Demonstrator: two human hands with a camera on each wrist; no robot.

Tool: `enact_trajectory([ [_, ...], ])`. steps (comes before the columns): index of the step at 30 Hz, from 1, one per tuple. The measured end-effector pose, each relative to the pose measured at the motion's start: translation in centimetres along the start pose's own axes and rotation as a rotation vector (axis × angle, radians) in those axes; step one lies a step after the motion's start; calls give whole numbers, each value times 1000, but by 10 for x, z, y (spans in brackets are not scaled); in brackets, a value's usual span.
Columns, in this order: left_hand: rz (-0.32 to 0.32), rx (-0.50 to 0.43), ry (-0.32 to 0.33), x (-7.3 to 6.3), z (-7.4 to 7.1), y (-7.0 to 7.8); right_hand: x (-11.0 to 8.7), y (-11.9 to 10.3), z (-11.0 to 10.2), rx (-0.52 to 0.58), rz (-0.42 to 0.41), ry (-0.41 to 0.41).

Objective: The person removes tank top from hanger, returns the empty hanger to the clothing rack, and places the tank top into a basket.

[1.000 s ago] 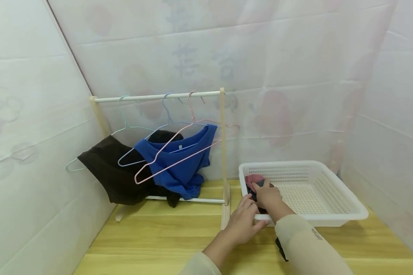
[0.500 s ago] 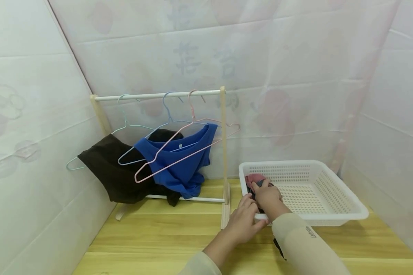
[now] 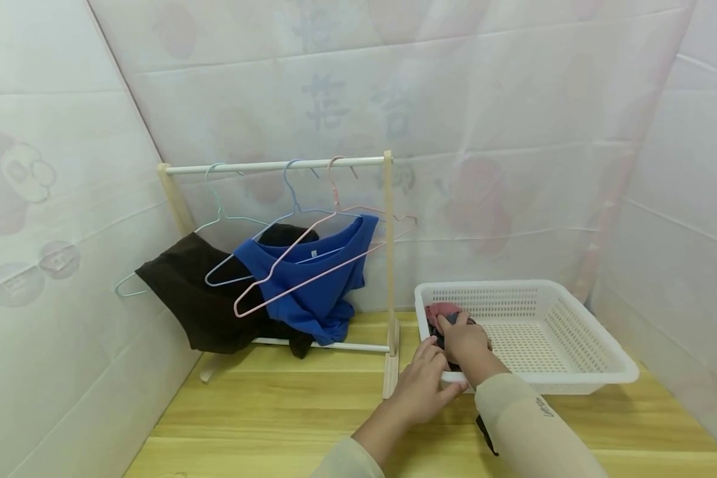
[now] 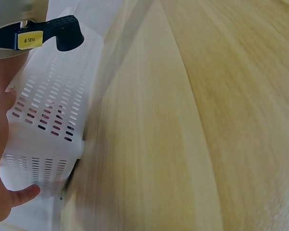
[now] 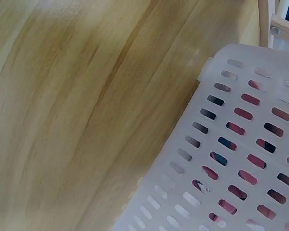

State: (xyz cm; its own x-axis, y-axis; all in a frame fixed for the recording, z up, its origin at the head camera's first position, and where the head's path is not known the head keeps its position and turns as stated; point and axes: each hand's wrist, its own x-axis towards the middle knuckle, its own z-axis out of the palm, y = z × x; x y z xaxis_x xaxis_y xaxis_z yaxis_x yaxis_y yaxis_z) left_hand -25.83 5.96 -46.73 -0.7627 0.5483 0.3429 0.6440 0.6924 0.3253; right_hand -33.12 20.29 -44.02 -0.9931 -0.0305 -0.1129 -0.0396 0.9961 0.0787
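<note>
In the head view a white plastic basket [image 3: 573,379] with slotted walls stands on the right of the wooden table. My left hand [image 3: 418,388] grips its near left corner, fingers over the rim and thumb along the front side. The left wrist view shows that thumb and finger spread about the corner. My right hand [image 3: 467,343] reaches inside, its fingers on bunched clothes: a pink piece [image 3: 442,311] and dark cloth [image 3: 453,366]. Its fingertips are buried, so I cannot tell whether they pinch the cloth. Pink and dark fabric shows through the slots in the right wrist view.
Left of the basket stands a rack with a white rail [image 3: 257,167] and wooden posts [image 3: 390,265]. A black garment [image 3: 197,292] and a blue top [image 3: 311,292] hang there on hangers. In front of them hangs a bare pink hanger [image 3: 311,294]. Pale cloth walls surround the table.
The right hand and forearm shift only slightly over the clothes. The left hand keeps its place on the basket corner, and the rack looks the same.
</note>
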Motion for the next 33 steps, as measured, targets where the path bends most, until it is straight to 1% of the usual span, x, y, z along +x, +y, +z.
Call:
enact_trajectory([
  [6, -12, -8, -5, -1, 0, -1, 0, 0, -1, 97, 33, 0],
  [10, -13, -11, -4, -2, 0, -1, 3, 1, 1, 126, 42, 9],
  [17, -3, 6, -1, -3, -1, 1, 8, 9, 5, 285, 19, 134],
  [21, 2, 24, 0, -2, -2, 1, 8, 10, 3, 344, 22, 156],
  [28, -2, 39, -10, -1, -5, 3, 6, 10, -1, 386, 17, 176],
  [33, -15, 57, -14, -2, -4, 3, 10, 11, 0, 394, -33, 259],
])
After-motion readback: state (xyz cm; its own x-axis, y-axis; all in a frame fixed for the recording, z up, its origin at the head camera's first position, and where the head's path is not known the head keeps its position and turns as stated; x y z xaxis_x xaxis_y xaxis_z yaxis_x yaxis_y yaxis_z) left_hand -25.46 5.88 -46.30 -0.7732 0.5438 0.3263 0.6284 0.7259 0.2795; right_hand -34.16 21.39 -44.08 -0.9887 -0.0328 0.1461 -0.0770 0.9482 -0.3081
